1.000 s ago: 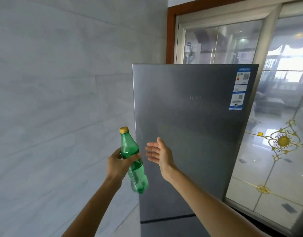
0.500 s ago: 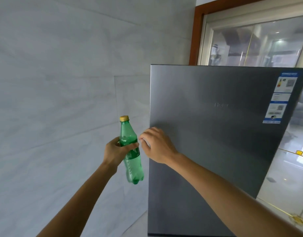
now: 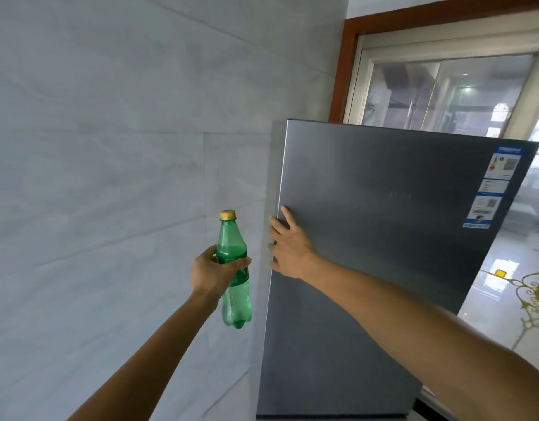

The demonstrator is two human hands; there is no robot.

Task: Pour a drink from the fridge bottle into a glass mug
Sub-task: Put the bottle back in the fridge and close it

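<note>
My left hand (image 3: 212, 273) grips a green plastic bottle (image 3: 234, 268) with a yellow cap around its middle and holds it upright in the air, just left of the fridge. My right hand (image 3: 288, 246) lies flat against the left edge of the grey fridge door (image 3: 383, 238), fingers straight and spread, pressing on it. The door looks flush with the fridge body. No glass mug is in view.
A pale grey marble wall (image 3: 110, 147) fills the left side, close beside the fridge. Behind the fridge at the upper right is a glass sliding door in a brown wooden frame (image 3: 341, 65). Glossy patterned floor tiles (image 3: 520, 287) show at the right.
My right hand went from open in the air to curled at the door's edge, then to flat on the door. The bottle stayed in my left hand. The view swung left.
</note>
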